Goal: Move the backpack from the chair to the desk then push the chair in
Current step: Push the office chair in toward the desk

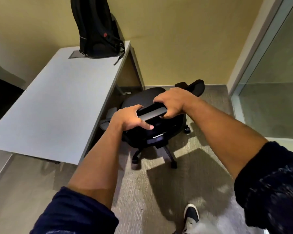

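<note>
The black backpack (94, 27) stands upright at the far end of the grey desk (54, 102), leaning against the yellow wall. The black office chair (142, 97) on wheels sits on the carpet just right of the desk's long edge, its seat empty. Both my hands grip the top edge of its backrest: my left hand (128, 119) at the left end, my right hand (171, 103) at the right end. One armrest (195, 86) sticks out beyond my right hand. The left armrest lies partly under the desk edge.
A glass partition (271, 92) with a pale frame bounds the right side. A dark chair back (2, 100) shows at the left of the desk. A cable cover (76, 54) is set in the desk near the backpack. My shoe (190, 217) is on the carpet below.
</note>
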A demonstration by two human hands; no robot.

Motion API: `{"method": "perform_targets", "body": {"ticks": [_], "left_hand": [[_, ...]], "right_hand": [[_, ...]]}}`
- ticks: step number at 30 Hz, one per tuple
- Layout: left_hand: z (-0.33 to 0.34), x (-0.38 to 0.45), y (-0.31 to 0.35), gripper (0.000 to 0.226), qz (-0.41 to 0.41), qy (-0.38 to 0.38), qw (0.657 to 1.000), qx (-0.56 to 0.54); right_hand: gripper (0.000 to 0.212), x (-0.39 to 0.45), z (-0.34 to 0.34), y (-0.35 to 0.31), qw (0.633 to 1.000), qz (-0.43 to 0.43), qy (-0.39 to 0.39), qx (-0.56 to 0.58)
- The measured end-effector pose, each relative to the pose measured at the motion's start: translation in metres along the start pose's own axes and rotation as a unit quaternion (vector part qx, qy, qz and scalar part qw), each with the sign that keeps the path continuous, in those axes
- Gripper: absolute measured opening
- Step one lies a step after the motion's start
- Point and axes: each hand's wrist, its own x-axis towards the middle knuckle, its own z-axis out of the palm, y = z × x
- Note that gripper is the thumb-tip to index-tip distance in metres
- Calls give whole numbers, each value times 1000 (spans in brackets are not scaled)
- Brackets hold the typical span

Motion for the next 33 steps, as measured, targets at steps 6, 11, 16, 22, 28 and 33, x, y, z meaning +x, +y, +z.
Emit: {"method": "perform_targets", "body": {"ticks": [6, 11, 16, 22, 28, 33], "left_hand": [[-24, 46, -1, 105, -14, -28, 999, -37], [-37, 85, 0, 115, -21, -78, 993, -86], [-57, 123, 2, 130, -3, -183, 975, -125], [-67, 160, 2, 136, 49, -220, 958, -177], [-74, 184, 8, 111, 69, -195, 949, -239], [-78, 215, 18, 128, 48, -177, 951, -249]], "right_hand": [[63, 37, -14, 37, 1000, -26, -11, -13], [67, 60, -23, 67, 999, -31, -34, 9], [83, 79, -37, 91, 995, -18, -90, 36], [90, 102, -43, 120, 995, -27, -93, 7], [79, 123, -51, 153, 993, -68, -92, -30], [74, 139, -67, 179, 991, -89, -89, -40]]}}
